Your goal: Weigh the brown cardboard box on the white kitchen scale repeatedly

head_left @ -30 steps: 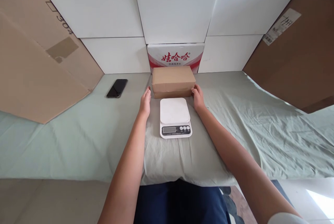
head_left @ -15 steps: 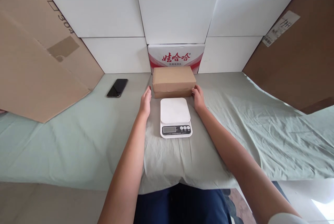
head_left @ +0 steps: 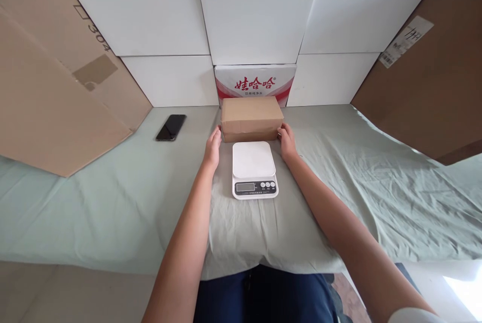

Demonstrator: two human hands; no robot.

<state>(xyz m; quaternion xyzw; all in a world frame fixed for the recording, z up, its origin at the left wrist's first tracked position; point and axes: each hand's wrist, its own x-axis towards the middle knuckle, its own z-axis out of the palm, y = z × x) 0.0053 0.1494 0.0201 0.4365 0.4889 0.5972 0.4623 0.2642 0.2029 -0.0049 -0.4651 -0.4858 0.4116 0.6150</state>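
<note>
A closed brown cardboard box [head_left: 251, 111] lies lengthwise across the cloth, just behind a white kitchen scale [head_left: 254, 159]. My left hand [head_left: 213, 146] is at the box's left end, fingers nearly straight and up against its side. At the lower right corner, my right hand [head_left: 287, 142] has its fingers bent around the edge, the thumb toward the front face. The box sits between both hands; their far fingertips are hidden. Nothing rests on the scale's platform, and its display looks blank, with several round buttons beside it.
A black phone [head_left: 171, 127] lies to the left on the green cloth [head_left: 124, 202]. Behind the box stands a white and red carton [head_left: 255, 82] against white panels [head_left: 258, 16]. Large cardboard sheets rise at the left [head_left: 56, 87] and the right [head_left: 425, 87].
My left hand has moved slightly right, closing the small gap to the box's left side. My right hand stays at the right corner. The view has shifted a little.
</note>
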